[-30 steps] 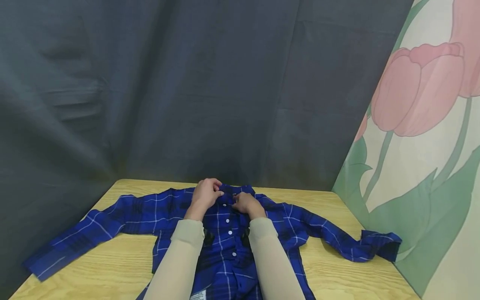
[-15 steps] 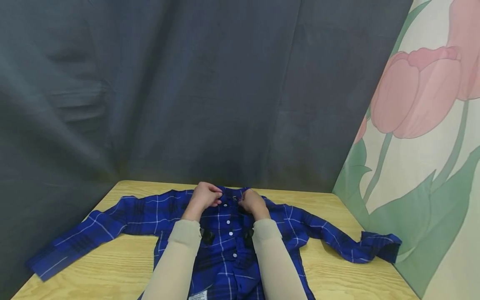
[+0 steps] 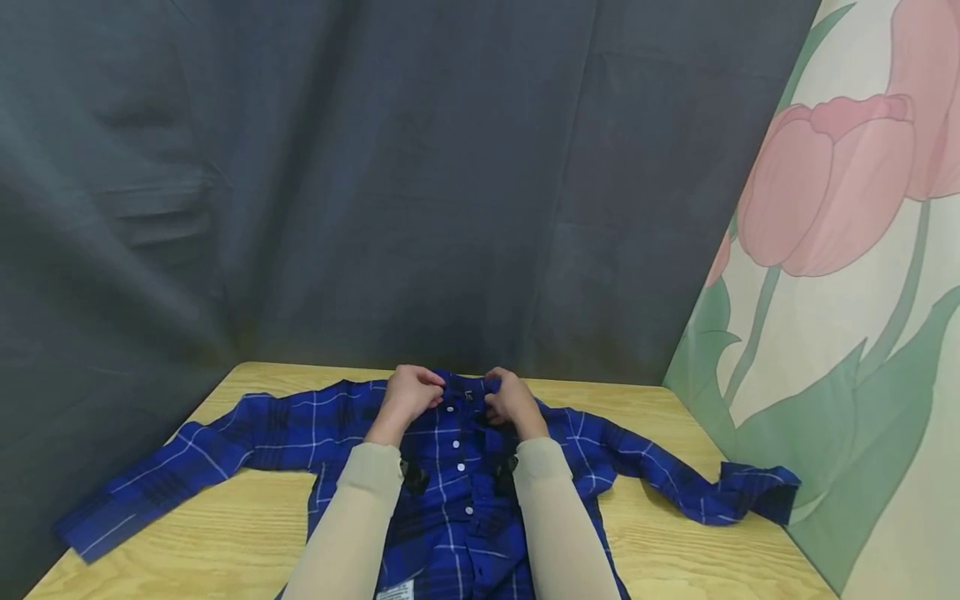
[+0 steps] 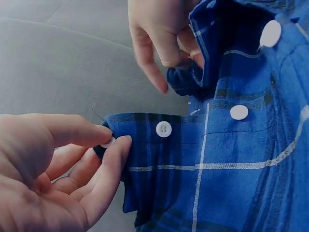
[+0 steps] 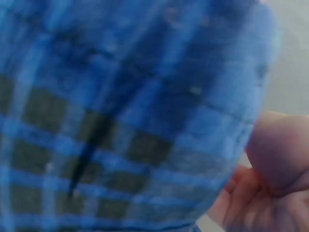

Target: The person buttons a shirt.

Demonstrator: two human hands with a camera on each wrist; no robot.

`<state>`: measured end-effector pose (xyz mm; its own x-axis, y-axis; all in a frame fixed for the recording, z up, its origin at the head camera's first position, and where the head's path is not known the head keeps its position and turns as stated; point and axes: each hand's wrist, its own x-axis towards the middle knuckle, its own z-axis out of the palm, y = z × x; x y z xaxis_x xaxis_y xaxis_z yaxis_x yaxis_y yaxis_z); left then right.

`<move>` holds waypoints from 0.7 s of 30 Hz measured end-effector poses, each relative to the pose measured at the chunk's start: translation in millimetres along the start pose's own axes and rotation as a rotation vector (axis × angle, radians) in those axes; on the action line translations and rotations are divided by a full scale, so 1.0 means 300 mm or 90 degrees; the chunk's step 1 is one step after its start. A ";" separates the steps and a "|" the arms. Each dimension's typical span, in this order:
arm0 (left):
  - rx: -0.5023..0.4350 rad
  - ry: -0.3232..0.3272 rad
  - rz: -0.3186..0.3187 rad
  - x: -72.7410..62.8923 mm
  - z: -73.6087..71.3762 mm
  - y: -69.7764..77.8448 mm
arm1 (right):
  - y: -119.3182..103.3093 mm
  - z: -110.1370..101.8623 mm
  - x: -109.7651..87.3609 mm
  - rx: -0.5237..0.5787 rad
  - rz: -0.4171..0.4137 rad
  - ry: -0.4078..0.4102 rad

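Note:
A blue plaid button-up shirt lies spread out, sleeves stretched to both sides, collar at the far edge. My left hand pinches one front corner of the collar band between thumb and finger, right at a white button. Another button sits just beside those fingertips. On the other side of the neck opening, my right hand holds the opposite collar edge, fingers partly hidden behind the cloth. Blurred plaid cloth fills most of the right wrist view.
The shirt rests on a light wooden table. A dark curtain hangs right behind the far edge. To the right stands a wall painted with tulips. A white label shows near the shirt's lower front.
My right hand has shifted right and slightly up along the collar, drawing that side outward so the neck opening is wider. The left hand keeps its pinch, nearly still.

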<state>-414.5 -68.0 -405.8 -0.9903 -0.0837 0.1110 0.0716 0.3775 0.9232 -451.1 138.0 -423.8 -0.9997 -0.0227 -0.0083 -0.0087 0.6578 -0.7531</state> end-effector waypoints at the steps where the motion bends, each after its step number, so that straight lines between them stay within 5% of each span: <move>1: -0.003 0.002 0.000 0.000 0.001 -0.001 | 0.003 -0.002 -0.001 0.004 0.003 -0.005; 12: 0.021 0.009 0.011 -0.005 0.004 -0.009 | 0.018 -0.017 -0.029 -0.027 0.047 0.041; 18: 0.032 0.011 -0.022 -0.004 0.011 -0.013 | 0.015 -0.025 -0.009 0.147 0.098 0.070; 21: 0.024 0.011 -0.036 -0.002 0.013 -0.017 | 0.022 -0.032 -0.013 0.258 0.124 0.039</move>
<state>-414.8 -66.1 -412.1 -0.9905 -0.1208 0.0661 0.0115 0.4060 0.9138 -447.6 149.5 -422.5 -0.9813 0.1252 -0.1462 0.1777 0.2971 -0.9382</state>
